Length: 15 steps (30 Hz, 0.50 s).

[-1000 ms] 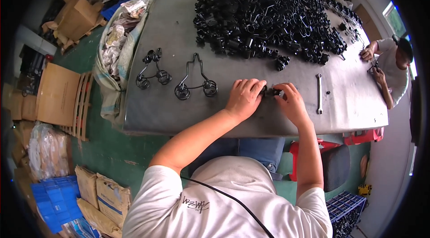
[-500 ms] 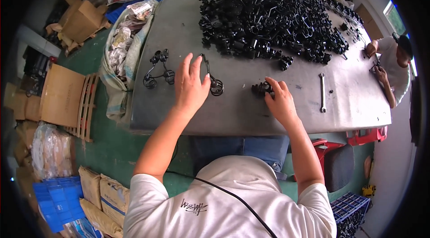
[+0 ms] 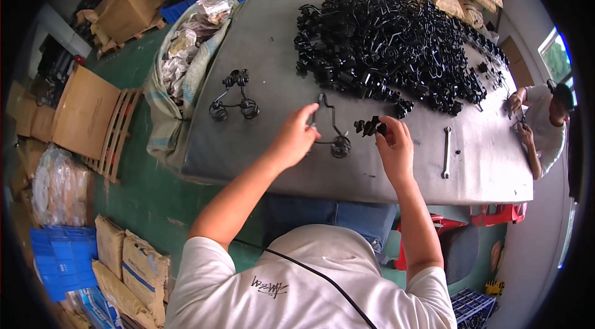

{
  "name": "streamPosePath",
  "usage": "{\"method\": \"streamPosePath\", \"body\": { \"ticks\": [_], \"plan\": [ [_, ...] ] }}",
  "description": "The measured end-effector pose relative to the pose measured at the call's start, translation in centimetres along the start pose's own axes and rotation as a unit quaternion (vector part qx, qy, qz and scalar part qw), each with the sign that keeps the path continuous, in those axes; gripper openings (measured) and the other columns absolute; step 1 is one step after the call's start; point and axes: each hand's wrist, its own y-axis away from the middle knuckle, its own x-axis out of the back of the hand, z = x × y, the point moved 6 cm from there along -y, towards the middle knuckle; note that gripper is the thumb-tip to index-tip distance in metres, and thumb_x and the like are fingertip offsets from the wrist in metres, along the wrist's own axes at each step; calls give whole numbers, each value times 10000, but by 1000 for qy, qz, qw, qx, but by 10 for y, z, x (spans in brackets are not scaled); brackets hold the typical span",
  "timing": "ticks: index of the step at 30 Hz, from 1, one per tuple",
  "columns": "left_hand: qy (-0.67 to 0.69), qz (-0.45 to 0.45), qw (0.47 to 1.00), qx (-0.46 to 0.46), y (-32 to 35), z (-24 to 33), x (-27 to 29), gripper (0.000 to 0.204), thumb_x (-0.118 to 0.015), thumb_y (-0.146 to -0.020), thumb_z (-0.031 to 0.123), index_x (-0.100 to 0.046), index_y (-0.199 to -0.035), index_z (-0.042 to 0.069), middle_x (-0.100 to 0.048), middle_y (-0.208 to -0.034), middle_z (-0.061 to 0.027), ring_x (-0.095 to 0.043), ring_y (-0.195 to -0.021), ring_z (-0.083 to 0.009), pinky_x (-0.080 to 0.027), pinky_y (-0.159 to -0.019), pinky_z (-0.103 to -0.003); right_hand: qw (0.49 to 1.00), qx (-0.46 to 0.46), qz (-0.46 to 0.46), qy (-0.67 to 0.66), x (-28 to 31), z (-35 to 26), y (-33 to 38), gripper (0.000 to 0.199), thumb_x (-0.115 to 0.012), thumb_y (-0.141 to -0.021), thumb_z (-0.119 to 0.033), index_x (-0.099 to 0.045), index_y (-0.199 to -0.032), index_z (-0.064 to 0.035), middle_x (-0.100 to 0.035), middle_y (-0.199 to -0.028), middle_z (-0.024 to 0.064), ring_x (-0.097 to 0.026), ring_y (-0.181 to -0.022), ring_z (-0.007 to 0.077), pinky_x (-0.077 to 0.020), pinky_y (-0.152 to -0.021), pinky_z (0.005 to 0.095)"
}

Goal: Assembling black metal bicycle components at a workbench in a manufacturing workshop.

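My left hand (image 3: 295, 138) is closed at the left side of a bent black wire spring (image 3: 335, 119), with fingers and thumb about the wire. A round coil (image 3: 340, 146) at the spring's near right corner shows clear of the hand; the left corner is partly hidden behind my fingers. To its right, my right hand (image 3: 395, 146) pinches a small black ridged plastic piece (image 3: 370, 126) between thumb and fingers. Farther left on the metal table (image 3: 273, 38) lies another wire spring (image 3: 234, 105) with two coils and black plastic pieces at its far end.
A big heap of black wire and plastic parts (image 3: 384, 50) covers the table's far side. An open-end wrench (image 3: 447, 152) lies right of my right hand, beside a small dark bit (image 3: 458, 152). A co-worker (image 3: 548, 118) handles parts at the right edge. A stuffed sack (image 3: 186, 69) stands left.
My left hand has moved right and nearer, and the wire spring has shifted with it toward my right hand. The plastic piece in my right hand is turned more into view. The whole view has shifted.
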Motion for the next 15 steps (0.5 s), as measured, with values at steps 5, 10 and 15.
{"method": "streamPosePath", "body": {
  "ticks": [5, 10, 15],
  "plan": [
    [87, -71, 992, -56, 9, -3, -36, 523, -500, -981, 40, -351, -1481, 15, -543, -1330, -152, -677, -944, -167, -519, -847, -284, 994, 106, 4, 12, -16, -27, -1, 386, -665, -828, 48, -631, -1186, -93, -580, -952, 70, -595, -695, 169, -515, -636, 302],
    [133, 8, 990, -37, -9, -16, -26, 436, -575, -1006, 190, -451, -1379, 1, -636, -1155, -131, -659, -942, -156, -528, -848, -293, 989, 140, -27, 28, -29, -34, -2, 390, -658, -839, 41, -626, -1197, -111, -577, -966, 92, -600, -688, 203, -519, -619, 325],
    [97, -64, 992, -42, -21, -8, -16, 400, -650, -983, 258, -552, -1294, 26, -654, -1092, -61, -615, -965, -122, -509, -874, -277, 987, 146, -45, 46, -37, -40, -3, 381, -652, -843, 38, -624, -1192, -113, -573, -962, 99, -604, -690, 226, -519, -618, 346]
  ]
}}
